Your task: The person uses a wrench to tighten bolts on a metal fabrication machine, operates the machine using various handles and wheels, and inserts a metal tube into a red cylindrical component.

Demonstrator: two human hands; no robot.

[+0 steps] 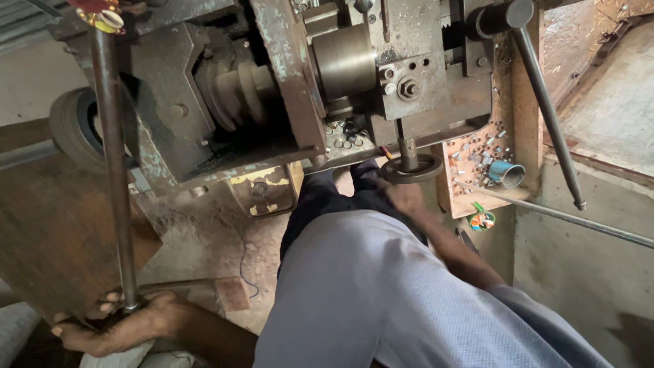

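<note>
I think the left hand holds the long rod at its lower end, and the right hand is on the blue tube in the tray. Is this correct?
Not quite. In the head view the right hand is blurred at the black handwheel, not on the blue tube, which lies untouched in the tray. The left hand does hold the rod at its lower end.

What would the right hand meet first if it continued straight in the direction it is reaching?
Probably the black handwheel under the machine: the right hand, blurred, is already right beside it; depth unclear.
</note>
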